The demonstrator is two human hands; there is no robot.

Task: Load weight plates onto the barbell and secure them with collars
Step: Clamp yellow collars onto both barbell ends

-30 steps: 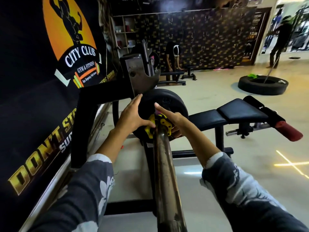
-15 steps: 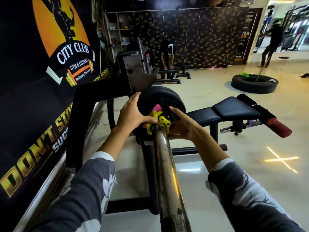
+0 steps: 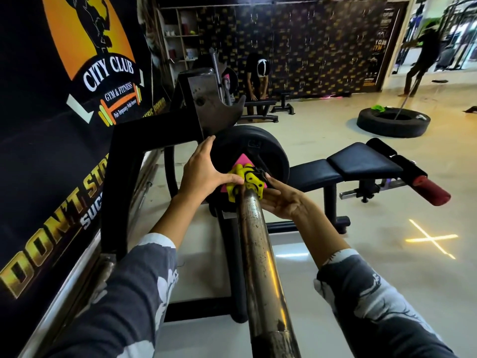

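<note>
The worn steel barbell sleeve [image 3: 260, 257] runs away from me up the middle of the view. A black weight plate [image 3: 268, 151] sits on it against the rack. A yellow star-shaped collar [image 3: 249, 183] with a pink part sits on the sleeve right against the plate. My left hand [image 3: 204, 171] rests on the plate's left face, thumb touching the collar's left side. My right hand [image 3: 286, 201] cups the collar from the right and below, palm up, fingers on it.
The black bench-press rack upright [image 3: 129, 177] and its steel bar hook [image 3: 211, 109] stand left of the plate. A padded bench [image 3: 361, 164] with red-tipped roller extends right. A tyre [image 3: 392, 122] lies on the floor beyond. Two people are further back.
My right hand has turned palm-up under the collar and the pink part now shows more. The left hand stays on the plate. The camera view shifted slightly.
</note>
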